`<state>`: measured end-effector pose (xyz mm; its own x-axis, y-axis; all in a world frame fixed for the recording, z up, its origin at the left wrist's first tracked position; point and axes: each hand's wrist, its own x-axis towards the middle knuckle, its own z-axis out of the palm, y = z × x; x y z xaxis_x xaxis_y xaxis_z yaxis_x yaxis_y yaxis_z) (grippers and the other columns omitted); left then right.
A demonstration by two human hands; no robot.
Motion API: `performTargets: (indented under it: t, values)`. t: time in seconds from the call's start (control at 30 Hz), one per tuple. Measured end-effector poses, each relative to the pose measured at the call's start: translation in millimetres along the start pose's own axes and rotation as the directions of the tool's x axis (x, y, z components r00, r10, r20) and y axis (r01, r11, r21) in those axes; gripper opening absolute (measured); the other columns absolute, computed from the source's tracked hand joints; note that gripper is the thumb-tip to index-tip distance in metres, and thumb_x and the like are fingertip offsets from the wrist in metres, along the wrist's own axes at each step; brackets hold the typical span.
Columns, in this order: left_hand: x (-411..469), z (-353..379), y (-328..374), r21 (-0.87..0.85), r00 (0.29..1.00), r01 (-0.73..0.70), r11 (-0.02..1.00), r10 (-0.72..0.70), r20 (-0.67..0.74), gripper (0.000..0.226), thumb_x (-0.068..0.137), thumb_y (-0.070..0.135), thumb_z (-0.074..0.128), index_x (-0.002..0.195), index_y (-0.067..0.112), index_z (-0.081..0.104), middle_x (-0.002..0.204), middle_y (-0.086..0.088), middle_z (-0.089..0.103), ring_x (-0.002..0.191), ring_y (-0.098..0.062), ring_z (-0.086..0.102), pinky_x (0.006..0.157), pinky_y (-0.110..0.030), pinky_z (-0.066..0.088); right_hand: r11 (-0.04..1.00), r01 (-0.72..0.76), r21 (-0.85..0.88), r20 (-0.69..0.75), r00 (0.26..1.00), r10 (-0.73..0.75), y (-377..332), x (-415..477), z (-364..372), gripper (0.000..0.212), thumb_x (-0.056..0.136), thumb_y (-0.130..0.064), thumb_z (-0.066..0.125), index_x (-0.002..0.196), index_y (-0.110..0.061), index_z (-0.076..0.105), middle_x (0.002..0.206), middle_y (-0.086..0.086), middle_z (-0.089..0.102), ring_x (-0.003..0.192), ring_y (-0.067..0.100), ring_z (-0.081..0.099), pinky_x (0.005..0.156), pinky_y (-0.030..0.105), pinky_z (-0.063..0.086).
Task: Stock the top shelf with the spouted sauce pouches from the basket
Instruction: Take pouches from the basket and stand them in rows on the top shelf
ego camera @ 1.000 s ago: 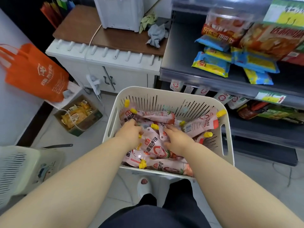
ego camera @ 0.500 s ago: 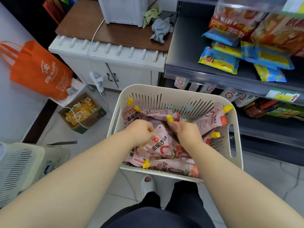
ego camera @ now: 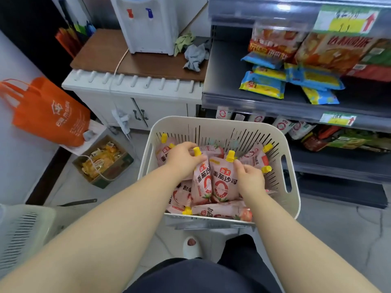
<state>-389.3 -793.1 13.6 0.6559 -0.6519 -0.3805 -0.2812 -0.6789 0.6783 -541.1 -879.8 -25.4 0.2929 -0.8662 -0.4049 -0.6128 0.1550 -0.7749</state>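
Observation:
A cream slotted basket (ego camera: 220,126) stands in front of me with several pink sauce pouches with yellow spouts inside. My left hand (ego camera: 182,158) grips one upright pouch (ego camera: 201,182) near its yellow cap. My right hand (ego camera: 250,178) holds a second upright pouch (ego camera: 222,182) by its right edge. The two pouches stand side by side, lifted above the pile. More pouches (ego camera: 218,211) lie flat under them. The shelf unit (ego camera: 296,102) rises to the right, and its uppermost edge (ego camera: 264,9) shows at the top of the frame.
Snack bags (ego camera: 262,85) lie on the shelf's middle level. A white cabinet (ego camera: 135,89) with a water dispenser (ego camera: 146,24) is behind the basket. An orange tote (ego camera: 48,112), a cardboard box (ego camera: 103,161) and another cream basket (ego camera: 23,235) are on the left.
Both hands have closed on pouches and raised them upright out of the pile. The view has tilted up, showing more of the shelf.

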Motion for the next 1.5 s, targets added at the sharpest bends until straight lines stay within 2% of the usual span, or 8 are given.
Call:
performTargets:
  t: [0.1,0.2,0.43,0.57,0.7,0.93,1.17,1.5]
  values:
    - [-5,21,-5,-0.304,0.985,0.109,0.946,-0.144,-0.092,0.043,0.083,0.034,0.069,0.121,0.017,0.060,0.116,0.000,0.064,0.110,-0.020,0.058,0.095,-0.031,0.045,0.998,-0.052,0.040,0.059,0.997,0.049,4,2,3,0.039,0.092,-0.038,0.055,0.087,-0.001,0.067,0.086,0.018,0.065,0.089,0.034,0.059,0.075,0.039,0.048]
    - [-12,30,-9,-0.533,0.984,0.151,0.833,-0.176,0.003,0.047,0.089,0.030,0.063,0.132,0.015,0.051,0.121,0.000,0.059,0.114,-0.017,0.054,0.099,-0.031,0.041,0.990,-0.113,0.083,0.135,0.986,0.101,7,7,4,0.050,0.086,-0.035,0.064,0.127,-0.007,0.055,0.126,0.011,0.060,0.114,0.028,0.054,0.095,0.041,0.045]
    - [-10,47,-22,-0.195,0.957,0.289,0.937,-0.277,0.088,0.058,0.090,0.035,0.061,0.139,0.010,0.041,0.137,-0.010,0.052,0.122,-0.027,0.050,0.092,-0.028,0.039,0.974,-0.149,0.169,0.202,0.973,0.114,9,9,5,0.044,0.083,-0.030,0.068,0.121,-0.011,0.060,0.115,0.007,0.063,0.100,0.022,0.055,0.082,0.033,0.044]
    - [-3,53,-23,-0.374,0.916,0.389,0.842,-0.395,0.064,0.053,0.089,0.031,0.063,0.131,0.002,0.048,0.110,-0.011,0.063,0.100,-0.028,0.059,0.085,-0.030,0.041,0.970,-0.152,0.191,0.242,0.965,0.104,10,8,3,0.036,0.083,-0.028,0.070,0.114,-0.012,0.064,0.099,0.004,0.065,0.089,0.019,0.058,0.072,0.027,0.045]
    - [4,49,-29,-0.483,0.898,0.408,0.775,-0.436,0.058,0.047,0.088,0.024,0.066,0.127,0.003,0.052,0.122,-0.014,0.061,0.114,-0.032,0.057,0.099,-0.040,0.045,0.967,-0.158,0.202,0.267,0.958,0.101,11,10,3,0.027,0.085,-0.026,0.067,0.108,-0.011,0.065,0.089,0.001,0.065,0.077,0.013,0.060,0.060,0.023,0.045]
    - [9,21,-44,-0.501,0.933,0.358,0.788,-0.324,0.156,0.018,0.087,0.018,0.066,0.102,0.007,0.064,0.103,-0.012,0.069,0.089,-0.024,0.067,0.082,-0.036,0.053,0.958,-0.166,0.233,0.235,0.966,0.110,11,14,5,0.014,0.087,-0.023,0.066,0.097,-0.013,0.065,0.092,0.005,0.065,0.092,0.024,0.060,0.085,0.036,0.049]
    - [12,18,-47,-0.481,0.946,0.317,0.817,-0.311,0.096,0.057,0.088,0.052,0.054,0.130,0.013,0.053,0.126,-0.010,0.060,0.117,-0.029,0.055,0.104,-0.044,0.041,0.949,-0.205,0.240,0.309,0.943,0.125,6,12,2,0.014,0.087,-0.027,0.065,0.097,-0.018,0.062,0.084,-0.001,0.065,0.074,0.012,0.060,0.056,0.023,0.039]
    - [15,22,-51,-0.491,0.943,0.333,0.805,-0.274,0.190,0.050,0.086,0.036,0.065,0.128,0.009,0.055,0.124,-0.012,0.063,0.114,-0.029,0.058,0.102,-0.045,0.044,0.985,-0.152,0.076,0.223,0.966,0.132,7,12,12,0.032,0.085,-0.034,0.066,0.107,-0.010,0.064,0.091,0.003,0.060,0.093,0.024,0.057,0.084,0.037,0.048]
